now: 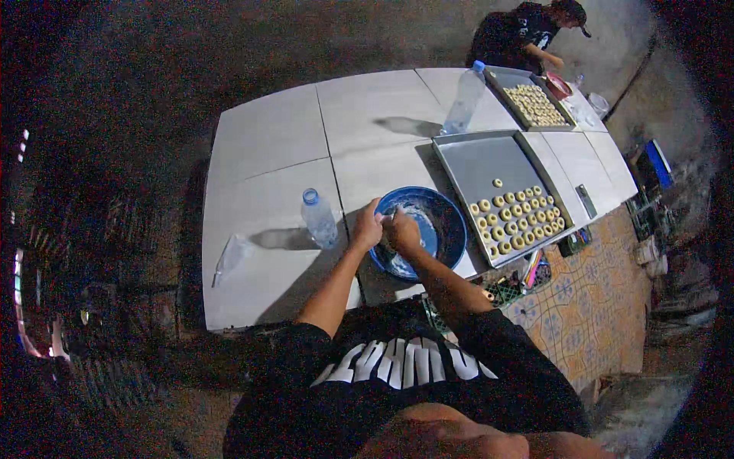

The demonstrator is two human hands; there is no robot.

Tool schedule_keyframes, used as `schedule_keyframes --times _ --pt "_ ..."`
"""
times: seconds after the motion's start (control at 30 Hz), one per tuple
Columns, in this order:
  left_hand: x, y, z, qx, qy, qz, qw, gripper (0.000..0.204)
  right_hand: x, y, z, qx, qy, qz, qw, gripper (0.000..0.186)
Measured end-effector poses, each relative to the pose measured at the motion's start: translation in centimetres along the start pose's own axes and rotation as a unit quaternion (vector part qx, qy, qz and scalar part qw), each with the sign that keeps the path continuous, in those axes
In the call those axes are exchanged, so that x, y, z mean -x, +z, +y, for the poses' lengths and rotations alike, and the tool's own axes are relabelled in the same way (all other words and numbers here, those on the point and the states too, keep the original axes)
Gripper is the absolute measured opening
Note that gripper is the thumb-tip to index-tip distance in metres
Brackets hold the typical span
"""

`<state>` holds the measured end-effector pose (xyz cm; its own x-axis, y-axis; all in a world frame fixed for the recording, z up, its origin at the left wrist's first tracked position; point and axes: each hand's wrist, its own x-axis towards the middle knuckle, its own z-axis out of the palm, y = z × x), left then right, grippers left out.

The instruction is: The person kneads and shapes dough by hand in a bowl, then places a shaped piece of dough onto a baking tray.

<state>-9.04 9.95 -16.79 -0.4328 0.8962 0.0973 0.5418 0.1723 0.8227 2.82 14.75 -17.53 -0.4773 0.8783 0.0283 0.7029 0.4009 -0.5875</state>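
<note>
A blue basin (461, 239) with white residue on its inner wall stands at the table's front edge before me. My left hand (367, 227) is closed on its left rim. My right hand (404, 232) reaches inside the basin with its fingers curled in. A small pale patch shows between the hands, but what the right fingers hold is hidden. To the basin's right lies a metal tray (482, 162), with ring-shaped dough pieces (518, 216) lined up in rows over its near part and one loose piece ahead of them.
A clear plastic bottle (319, 222) stands left of the basin, near a crumpled plastic bag (232, 256). Farther back are a blue-capped bottle (464, 99) and a second tray of dough pieces (533, 105). Another person (527, 34) works beside a red bowl (558, 86) at the far right.
</note>
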Motion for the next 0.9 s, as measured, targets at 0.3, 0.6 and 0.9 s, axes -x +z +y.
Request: schedule_keyframes --times 0.3,0.6,0.9 --pt "-0.8 0.0 2.2 -0.054 -0.004 -0.037 0.998 0.046 0.9 -1.1 7.2 -0.102 -0.081 -0.098 0.987 0.041" --pt "-0.5 -0.5 -0.2 -0.036 0.045 -0.027 0.998 0.046 5.1 -6.2 2.7 0.047 -0.249 -0.287 0.924 0.036" --pt "-0.9 -1.7 3.4 -0.138 0.018 -0.117 0.983 0.044 4.1 -1.5 1.9 0.085 -0.086 -0.173 0.978 0.048"
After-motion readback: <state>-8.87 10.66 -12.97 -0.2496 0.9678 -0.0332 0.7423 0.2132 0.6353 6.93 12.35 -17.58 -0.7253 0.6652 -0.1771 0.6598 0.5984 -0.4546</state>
